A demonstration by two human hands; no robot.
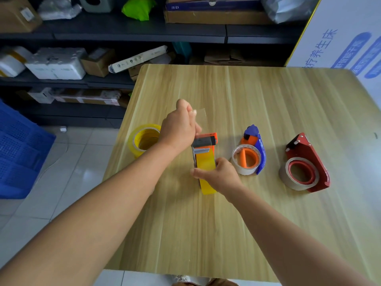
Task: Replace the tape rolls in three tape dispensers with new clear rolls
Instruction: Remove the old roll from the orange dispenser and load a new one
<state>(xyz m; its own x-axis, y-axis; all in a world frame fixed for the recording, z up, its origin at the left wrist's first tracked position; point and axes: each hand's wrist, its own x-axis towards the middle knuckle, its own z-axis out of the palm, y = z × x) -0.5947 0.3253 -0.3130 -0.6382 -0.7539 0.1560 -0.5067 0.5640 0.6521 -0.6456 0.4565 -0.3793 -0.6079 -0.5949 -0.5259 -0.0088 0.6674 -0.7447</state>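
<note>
Left hand (179, 129) pinches a clear tape strip (201, 116) pulled far from the orange dispenser (204, 143); right hand (219, 175) clamps its yellowish roll (206, 166) on the wooden counter (268, 104).

Light wood-grain table (268, 112) standing on glossy white tile floor (68, 168), catching daylight glare. Dark metal shelving (132, 32) running behind w/ cardboard boxes (216, 17) & foam packing (55, 62). Blue plastic crate (18, 151) sitting left; white printed panel (338, 34) leaning right.
</note>
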